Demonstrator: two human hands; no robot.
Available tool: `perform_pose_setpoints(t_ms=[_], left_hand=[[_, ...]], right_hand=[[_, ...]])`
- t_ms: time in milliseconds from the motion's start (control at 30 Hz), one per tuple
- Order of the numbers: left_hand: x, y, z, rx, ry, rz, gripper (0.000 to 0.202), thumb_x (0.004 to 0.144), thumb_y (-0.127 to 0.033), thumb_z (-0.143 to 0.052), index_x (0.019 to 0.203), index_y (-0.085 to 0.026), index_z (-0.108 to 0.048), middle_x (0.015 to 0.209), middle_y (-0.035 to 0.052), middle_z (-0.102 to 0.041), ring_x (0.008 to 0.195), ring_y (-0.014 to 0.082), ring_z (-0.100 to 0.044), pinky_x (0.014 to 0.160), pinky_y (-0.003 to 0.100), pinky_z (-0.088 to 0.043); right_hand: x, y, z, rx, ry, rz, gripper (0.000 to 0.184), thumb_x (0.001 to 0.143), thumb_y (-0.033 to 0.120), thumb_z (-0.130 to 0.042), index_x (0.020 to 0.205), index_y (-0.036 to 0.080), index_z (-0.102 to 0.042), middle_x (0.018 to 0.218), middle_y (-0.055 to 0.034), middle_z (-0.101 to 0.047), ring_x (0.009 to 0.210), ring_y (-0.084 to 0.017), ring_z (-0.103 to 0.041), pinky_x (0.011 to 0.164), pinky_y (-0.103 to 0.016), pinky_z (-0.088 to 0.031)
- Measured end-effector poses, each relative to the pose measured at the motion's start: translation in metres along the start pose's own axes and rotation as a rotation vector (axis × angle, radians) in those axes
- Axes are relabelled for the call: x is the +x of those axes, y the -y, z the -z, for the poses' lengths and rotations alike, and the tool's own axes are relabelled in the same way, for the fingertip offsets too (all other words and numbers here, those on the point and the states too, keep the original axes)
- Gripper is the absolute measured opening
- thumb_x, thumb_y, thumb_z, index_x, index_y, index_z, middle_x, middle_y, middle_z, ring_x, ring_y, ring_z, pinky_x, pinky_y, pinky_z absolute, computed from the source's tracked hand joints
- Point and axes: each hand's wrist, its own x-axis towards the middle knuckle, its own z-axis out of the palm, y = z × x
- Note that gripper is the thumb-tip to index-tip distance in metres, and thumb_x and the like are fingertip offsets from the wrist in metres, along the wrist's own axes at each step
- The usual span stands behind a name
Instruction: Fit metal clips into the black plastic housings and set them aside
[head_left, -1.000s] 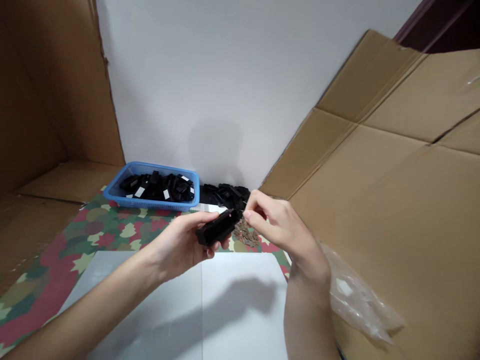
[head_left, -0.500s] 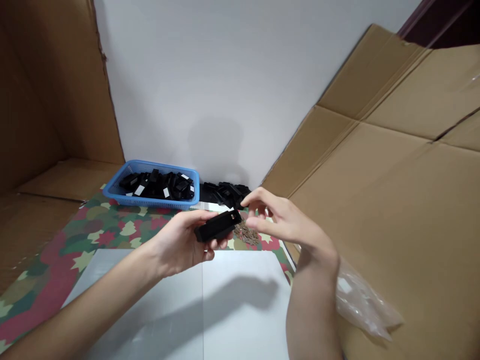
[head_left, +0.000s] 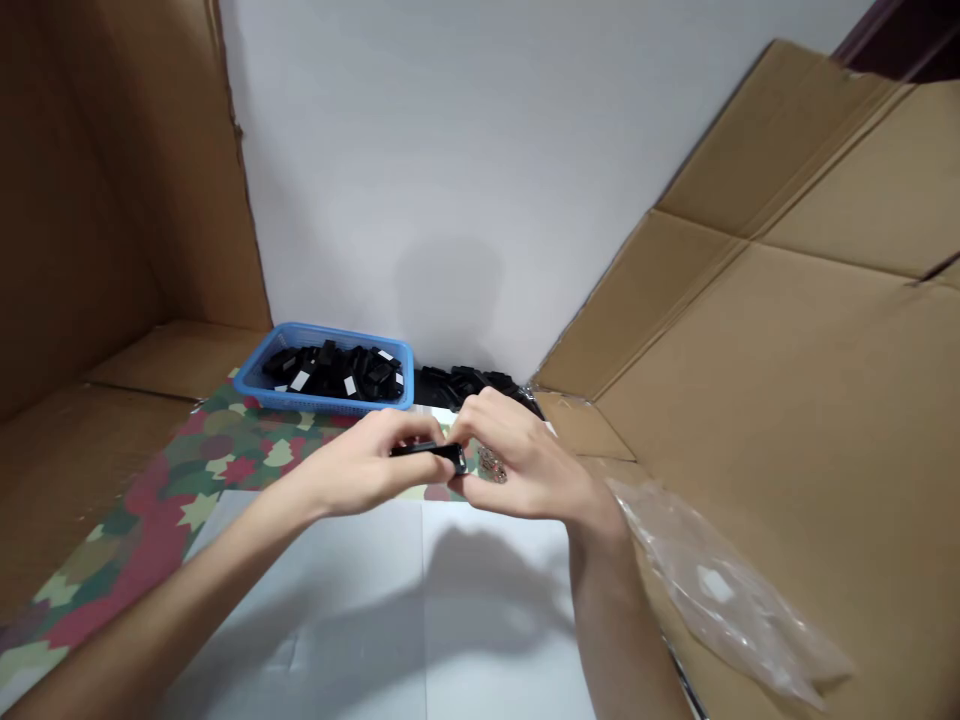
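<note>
A small, long black plastic case (head_left: 448, 454) is held above the white board, mostly covered by fingers. My left hand (head_left: 356, 465) grips it from the left, thumb along the near side and fingers behind. At its right end, the thumb and fingertips of my right hand (head_left: 525, 462) close on the case. Whether a smaller part sits between those fingertips is hidden. Just behind the right hand, a pile of small metal pieces (head_left: 491, 466) shows partly through the gap under its fingers.
A blue plastic basket (head_left: 322, 404) of black cases, some with white labels, stands at the back left. More black parts (head_left: 469, 380) lie beside it against the wall. Cardboard (head_left: 787, 420) walls both sides. A clear plastic bag (head_left: 720, 590) lies at right.
My right hand has come in from the right and closed on the case's end. The left hand has turned the case, with its thumb now along the near side. The view has shifted slightly.
</note>
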Motion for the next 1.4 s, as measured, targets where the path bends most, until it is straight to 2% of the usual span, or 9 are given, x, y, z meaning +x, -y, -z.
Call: perform_pose_setpoints(t_ms=[200, 533, 800, 867, 933, 1033, 1133, 1267, 1400], left_hand=[[0.000, -0.001, -0.009, -0.071, -0.030, -0.060, 0.020, 0.072, -0.032, -0.052, 0.059, -0.017, -0.048, 0.059, -0.0038, -0.044, 0.060, 0.0114, -0.039, 0.058, 0.025, -0.033], [0.001, 0.004, -0.006, -0.150, 0.019, -0.134, 0.022, 0.076, -0.030, -0.055, 0.059, -0.016, -0.051, 0.057, -0.0044, -0.046, 0.055, 0.0092, -0.038, 0.053, 0.022, -0.030], [0.002, 0.005, -0.007, -0.176, 0.040, -0.132, 0.024, 0.077, -0.031, -0.057, 0.060, -0.016, -0.053, 0.058, -0.0034, -0.050, 0.057, 0.0096, -0.041, 0.054, 0.022, -0.032], [0.002, 0.004, -0.007, -0.178, 0.007, -0.137, 0.024, 0.076, -0.031, -0.057, 0.059, -0.016, -0.052, 0.059, -0.0030, -0.051, 0.058, 0.0100, -0.043, 0.055, 0.022, -0.033], [0.002, 0.004, -0.007, -0.184, -0.058, -0.146, 0.023, 0.075, -0.031, -0.058, 0.058, -0.016, -0.052, 0.057, -0.0032, -0.049, 0.057, 0.0100, -0.043, 0.055, 0.022, -0.034], [-0.001, 0.002, -0.003, -0.135, -0.199, -0.178, 0.023, 0.074, -0.033, -0.060, 0.060, -0.016, -0.052, 0.055, -0.0039, -0.046, 0.053, 0.0093, -0.040, 0.051, 0.022, -0.032], [-0.005, -0.002, 0.002, 0.025, -0.347, -0.277, 0.021, 0.074, -0.031, -0.060, 0.061, -0.016, -0.053, 0.055, -0.0038, -0.046, 0.051, 0.0093, -0.038, 0.049, 0.022, -0.030], [-0.009, -0.008, 0.003, 0.194, -0.455, -0.415, 0.016, 0.074, -0.025, -0.059, 0.062, -0.017, -0.053, 0.056, -0.0031, -0.048, 0.053, 0.0102, -0.041, 0.051, 0.023, -0.033], [-0.011, -0.011, 0.000, 0.255, -0.492, -0.435, 0.012, 0.073, -0.022, -0.059, 0.063, -0.018, -0.054, 0.056, -0.0034, -0.049, 0.051, 0.0097, -0.039, 0.053, 0.024, -0.034]], right_hand=[[0.001, 0.007, -0.005, -0.021, -0.057, 0.028, 0.016, 0.070, 0.012, -0.055, 0.074, 0.021, -0.042, 0.068, 0.0023, -0.046, 0.065, -0.014, -0.039, 0.060, -0.029, -0.031], [0.001, 0.008, -0.003, 0.014, -0.062, 0.031, 0.017, 0.071, 0.013, -0.057, 0.074, 0.021, -0.042, 0.068, 0.0026, -0.046, 0.066, -0.014, -0.039, 0.061, -0.028, -0.032], [0.001, 0.009, -0.003, 0.050, -0.082, 0.073, 0.018, 0.069, 0.009, -0.054, 0.073, 0.021, -0.041, 0.067, 0.0035, -0.044, 0.064, -0.013, -0.038, 0.061, -0.028, -0.032], [0.001, 0.008, -0.002, 0.058, -0.085, 0.053, 0.018, 0.069, 0.010, -0.055, 0.074, 0.021, -0.043, 0.067, 0.0034, -0.044, 0.065, -0.014, -0.039, 0.063, -0.028, -0.032], [0.001, 0.006, -0.001, 0.130, -0.063, -0.054, 0.014, 0.073, 0.016, -0.059, 0.078, 0.022, -0.047, 0.071, 0.0022, -0.049, 0.070, -0.015, -0.044, 0.066, -0.029, -0.035], [0.003, 0.000, 0.002, 0.422, 0.006, -0.298, 0.019, 0.080, 0.038, -0.059, 0.084, 0.022, -0.051, 0.080, -0.0005, -0.055, 0.077, -0.016, -0.051, 0.069, -0.030, -0.039], [0.007, -0.001, -0.001, 0.712, 0.066, -0.432, 0.033, 0.077, 0.053, -0.059, 0.083, 0.022, -0.050, 0.080, -0.0007, -0.055, 0.074, -0.016, -0.053, 0.066, -0.029, -0.040], [0.012, 0.009, -0.007, 0.880, 0.009, -0.461, 0.029, 0.072, 0.044, -0.065, 0.078, 0.022, -0.047, 0.075, 0.0013, -0.053, 0.071, -0.015, -0.051, 0.064, -0.028, -0.038], [0.015, 0.019, -0.009, 0.919, -0.116, -0.433, 0.020, 0.067, 0.032, -0.063, 0.074, 0.023, -0.046, 0.070, 0.0030, -0.050, 0.068, -0.014, -0.049, 0.062, -0.028, -0.038]])
